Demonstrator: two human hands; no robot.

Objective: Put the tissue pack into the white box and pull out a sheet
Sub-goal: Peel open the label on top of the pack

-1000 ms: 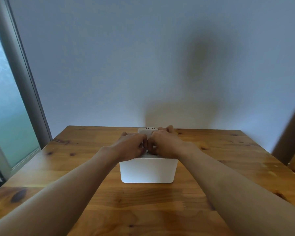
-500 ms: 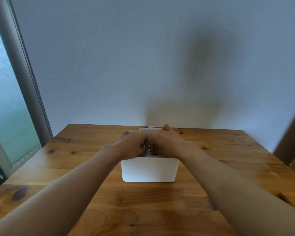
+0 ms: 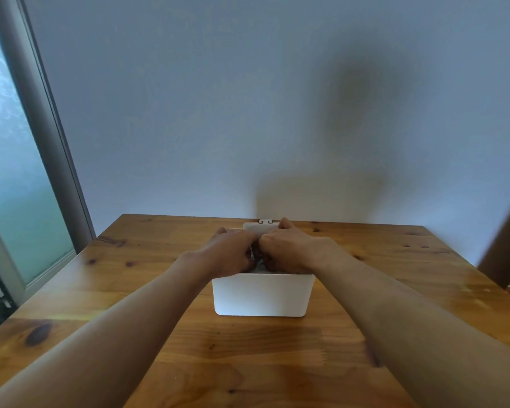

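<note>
A white box [image 3: 262,294] stands in the middle of the wooden table [image 3: 277,363]. Its open lid [image 3: 261,226] rises behind my hands, with a small hinge tab on its top edge. My left hand [image 3: 230,254] and my right hand [image 3: 289,251] meet knuckle to knuckle over the box's open top, fingers curled down into it. A grey sliver of the tissue pack [image 3: 256,260] shows between the hands; the rest of the pack is hidden by them and by the box wall.
A plain wall runs along the table's far edge. At the left is a frosted window with a grey frame [image 3: 50,148]. A dark wooden post [image 3: 504,245] stands past the table's right corner.
Both hands stay curled together over the box's top, with only small finger shifts. The box has not moved on the table.
</note>
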